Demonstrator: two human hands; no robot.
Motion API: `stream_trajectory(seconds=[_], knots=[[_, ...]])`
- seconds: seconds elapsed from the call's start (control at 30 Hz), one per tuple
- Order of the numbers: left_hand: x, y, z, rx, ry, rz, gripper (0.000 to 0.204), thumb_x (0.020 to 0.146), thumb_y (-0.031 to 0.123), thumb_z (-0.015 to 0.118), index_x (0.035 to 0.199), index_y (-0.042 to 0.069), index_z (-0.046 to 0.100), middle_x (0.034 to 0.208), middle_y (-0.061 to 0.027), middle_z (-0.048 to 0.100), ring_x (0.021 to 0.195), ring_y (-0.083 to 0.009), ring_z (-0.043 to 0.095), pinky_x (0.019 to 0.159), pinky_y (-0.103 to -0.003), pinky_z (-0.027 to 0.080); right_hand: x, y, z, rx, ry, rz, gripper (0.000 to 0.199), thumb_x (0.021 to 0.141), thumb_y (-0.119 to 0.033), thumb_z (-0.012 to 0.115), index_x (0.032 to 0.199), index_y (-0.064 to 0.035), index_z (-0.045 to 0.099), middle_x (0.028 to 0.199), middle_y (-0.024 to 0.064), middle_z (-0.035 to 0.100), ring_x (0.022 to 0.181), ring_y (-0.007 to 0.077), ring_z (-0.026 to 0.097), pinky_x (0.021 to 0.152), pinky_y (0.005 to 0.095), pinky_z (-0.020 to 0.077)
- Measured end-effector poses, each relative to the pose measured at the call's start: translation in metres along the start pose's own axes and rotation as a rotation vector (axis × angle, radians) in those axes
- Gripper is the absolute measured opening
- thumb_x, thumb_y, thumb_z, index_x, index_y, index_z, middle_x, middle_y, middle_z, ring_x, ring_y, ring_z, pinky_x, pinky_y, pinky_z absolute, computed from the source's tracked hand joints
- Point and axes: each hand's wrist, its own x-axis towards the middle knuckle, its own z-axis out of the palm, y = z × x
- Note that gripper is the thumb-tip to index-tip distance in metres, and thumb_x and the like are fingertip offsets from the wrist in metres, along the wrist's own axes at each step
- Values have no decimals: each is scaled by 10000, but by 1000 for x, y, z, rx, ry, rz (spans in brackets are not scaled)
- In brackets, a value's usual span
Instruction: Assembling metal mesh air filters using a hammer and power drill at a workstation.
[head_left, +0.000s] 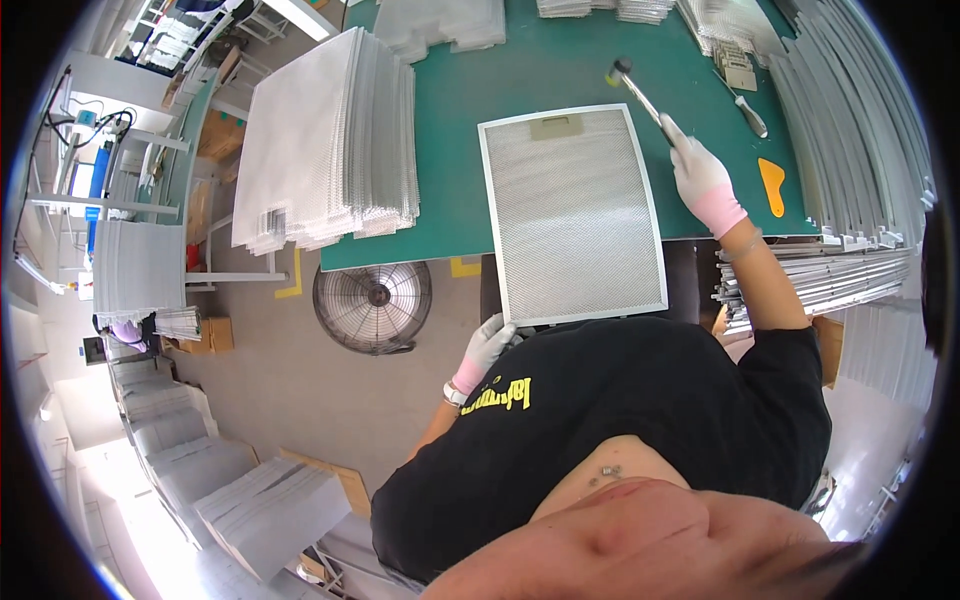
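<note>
A rectangular mesh filter panel (575, 225) in a thin white frame lies partly on the green table, its near end jutting past the edge toward my body. Set into its far end is a small beige latch plate (556, 126). My left hand (488, 350), in a white and pink glove, is closed at the panel's near left corner; part of its fingers is hidden. My gloved right hand (698, 178) grips the handle of a small mallet (640, 95) to the right of the panel. The mallet's dark head, with a yellow-green face, is raised beyond the panel's far right corner.
Tall stacks of mesh sheets (325, 150) stand on the green table (460, 180) at left. Right of my hand lie an orange scraper (771, 187) and a screwdriver (748, 112). Metal frame strips (850, 120) fill the right side. A floor fan (373, 308) stands at lower left.
</note>
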Motion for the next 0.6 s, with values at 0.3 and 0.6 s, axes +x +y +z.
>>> stream_trajectory(seconds=[0.3, 0.6], knots=[[-8, 5, 10, 50, 38, -24, 357, 1016, 170, 595, 1312, -25, 555, 1085, -76, 713, 815, -49, 611, 742, -221, 518, 51, -130, 34, 177, -90, -320, 576, 982, -102, 491, 1541, -160, 365, 987, 185, 637, 824, 367, 673, 756, 465, 566], [-11, 11, 14, 105, 89, 1, 344, 1005, 138, 585, 1307, -24, 554, 1110, -96, 700, 881, -95, 634, 811, -259, 530, 47, -138, 44, -46, -165, -263, 565, 998, -113, 433, 1541, -255, 368, 956, 181, 632, 798, 371, 679, 715, 466, 574]])
